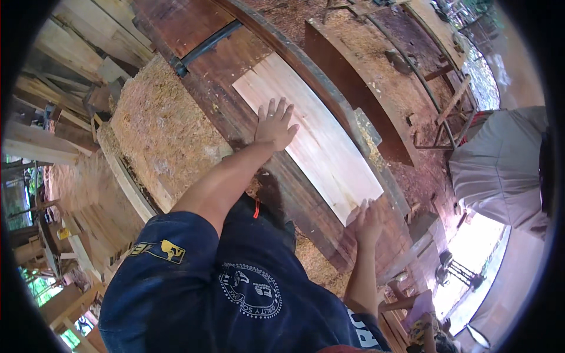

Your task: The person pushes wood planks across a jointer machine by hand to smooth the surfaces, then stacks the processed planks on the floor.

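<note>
A pale, freshly surfaced wooden board point(321, 144) lies flat along the brown bed point(306, 215) of a long machine that looks like a jointer. My left hand point(275, 125) rests palm down on the board's left edge toward its far end, fingers spread, a ring on one of them. At the near end, my right hand point(369, 223) has its fingers over the board's corner and appears to grip that end; its thumb is mostly hidden. Farther up the bed, a dark crosswise bar point(210, 46) spans a gap beyond the board's far end.
A long raised rail point(326, 97) runs along the bed's right side, with shavings on it. Sawdust is heaped point(168, 117) to the left. Stacked planks point(70, 50) stand at the far left. A brown panel point(356, 88) and a grey-covered object point(500, 167) are at right.
</note>
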Demonstrator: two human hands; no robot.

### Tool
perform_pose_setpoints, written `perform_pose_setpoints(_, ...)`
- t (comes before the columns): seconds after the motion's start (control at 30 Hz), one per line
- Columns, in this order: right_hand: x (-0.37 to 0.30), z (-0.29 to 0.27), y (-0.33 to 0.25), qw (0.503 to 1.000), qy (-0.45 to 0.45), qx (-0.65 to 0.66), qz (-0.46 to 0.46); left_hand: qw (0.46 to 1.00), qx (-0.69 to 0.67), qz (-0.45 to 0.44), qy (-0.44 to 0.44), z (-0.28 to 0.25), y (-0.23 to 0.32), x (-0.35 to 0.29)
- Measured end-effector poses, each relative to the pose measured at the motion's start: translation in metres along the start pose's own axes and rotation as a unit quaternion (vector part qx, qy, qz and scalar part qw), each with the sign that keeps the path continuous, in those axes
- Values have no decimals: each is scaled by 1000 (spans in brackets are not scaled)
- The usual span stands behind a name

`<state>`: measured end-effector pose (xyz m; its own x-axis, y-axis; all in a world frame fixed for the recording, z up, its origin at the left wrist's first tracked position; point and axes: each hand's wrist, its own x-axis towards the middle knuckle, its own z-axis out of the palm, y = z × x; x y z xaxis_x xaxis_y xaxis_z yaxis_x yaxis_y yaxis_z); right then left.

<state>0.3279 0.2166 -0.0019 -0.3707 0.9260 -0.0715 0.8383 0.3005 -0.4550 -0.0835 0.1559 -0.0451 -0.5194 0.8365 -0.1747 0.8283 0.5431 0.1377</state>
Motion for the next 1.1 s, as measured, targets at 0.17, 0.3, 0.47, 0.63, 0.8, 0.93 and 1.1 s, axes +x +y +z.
perform_pose_setpoints(0.17,19,40,3,969,-19,-46,-243,999,-7,-39,36,11,19,8)
perform_pose_setpoints(0.3,38,60,-18,965,14,-23,-259,992,5,-58,108,17,5,24)
perform_pose_setpoints(0.47,66,97,-73,964,10,-46,-263,995,-1,-72,73,2,-63,71)
perform_pose_setpoints(0.63,88,120,-123,955,-11,-61,-292,992,-1,-93,86,-8,-112,97)
perform_pose_setpoints(0.8,94,131,-133,954,-15,-74,-289,993,13,-95,74,-10,-127,108)
perform_pose_setpoints(0.93,107,143,-157,955,-22,-71,-289,991,11,-82,104,-16,-148,126)
perform_pose_setpoints(1.1,108,149,-158,952,-16,-68,-300,990,19,-98,99,-11,-156,126)
